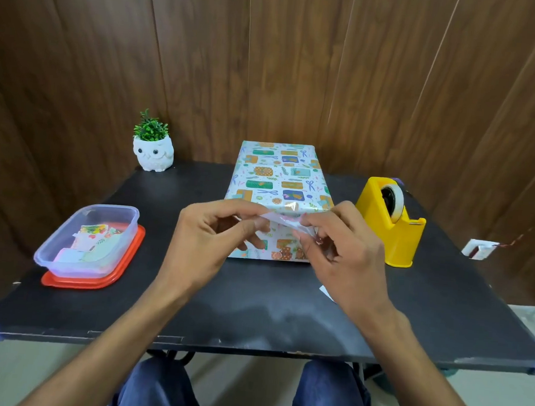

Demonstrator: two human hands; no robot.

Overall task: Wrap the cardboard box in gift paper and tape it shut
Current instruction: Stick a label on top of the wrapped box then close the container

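Far left on the black table [251,313], a clear plastic tub [112,210] of paper cut-outs atop an orange lid [129,256]; behind it, an owl planter [152,155]. Centre: left hand [205,239] pinching the left end of a small glossy strip [282,220], tape or sticker film, hard to tell which; right hand [348,257] pinching the right end, both clamped on it. Directly beyond the hands, the wrapped box [281,175]: lies flat on the table, long axis running straight away from the body, near end face just behind the strip. Probably calls for a short forward press onto that end, both hands about equally close. Right: yellow tape dispenser [389,228], nearer the right hand.
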